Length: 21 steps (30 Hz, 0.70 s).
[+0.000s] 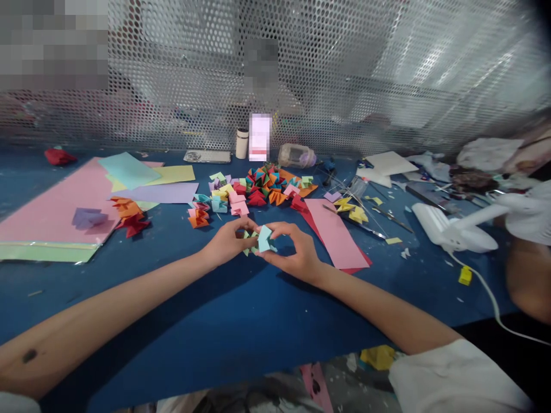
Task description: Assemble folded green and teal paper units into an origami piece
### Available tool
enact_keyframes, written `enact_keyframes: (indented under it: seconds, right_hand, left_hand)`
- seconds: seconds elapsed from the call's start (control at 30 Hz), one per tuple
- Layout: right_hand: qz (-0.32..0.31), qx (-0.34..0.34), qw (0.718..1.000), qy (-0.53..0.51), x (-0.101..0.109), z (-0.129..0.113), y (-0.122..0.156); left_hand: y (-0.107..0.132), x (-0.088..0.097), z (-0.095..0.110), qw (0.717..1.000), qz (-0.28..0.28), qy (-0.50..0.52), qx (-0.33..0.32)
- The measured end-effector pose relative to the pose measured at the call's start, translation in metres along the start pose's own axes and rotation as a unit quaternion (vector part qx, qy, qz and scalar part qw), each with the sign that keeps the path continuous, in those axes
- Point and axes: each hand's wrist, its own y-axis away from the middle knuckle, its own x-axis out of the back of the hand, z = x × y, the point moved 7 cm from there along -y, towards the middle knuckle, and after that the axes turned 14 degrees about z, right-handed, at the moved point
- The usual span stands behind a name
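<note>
Both my hands meet at the middle of a blue table (241, 321). My left hand (228, 242) and my right hand (295, 252) pinch a small folded paper piece (260, 240), light blue with green parts, between their fingertips. Beyond them lies a heap of folded coloured paper pieces (262, 189) in red, orange, yellow, pink and blue. A pink paper strip (333, 232) lies just right of my right hand, over a red sheet.
Large pink, green, yellow and purple paper sheets (64, 212) cover the left. Orange and red folded pieces (129, 215) lie on them. A white desk fan (456, 229) with a cord stands at right, near another person's arm (527, 275). A perforated metal screen (301, 74) backs the table.
</note>
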Motion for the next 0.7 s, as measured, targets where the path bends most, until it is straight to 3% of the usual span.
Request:
enact_keyframes:
  seconds: [0.1,0.23,0.37,0.7]
  right_hand:
    - [-0.037,0.016,0.999,0.016,-0.004,-0.001,-0.001]
    - [-0.051,0.055,0.996,0.046,-0.004,0.002,-0.002]
    - [-0.061,0.043,0.995,0.073,-0.003,0.011,-0.003]
    - [-0.088,0.022,0.994,0.064,-0.005,0.023,-0.005]
  left_hand:
    - [0.002,-0.002,0.002,1.000,-0.012,0.019,0.016]
    - [0.002,-0.002,0.001,0.994,-0.026,0.067,0.086]
    - [0.002,0.001,0.002,0.984,-0.050,0.099,0.138]
    - [-0.001,0.008,0.006,0.985,-0.045,0.109,0.127]
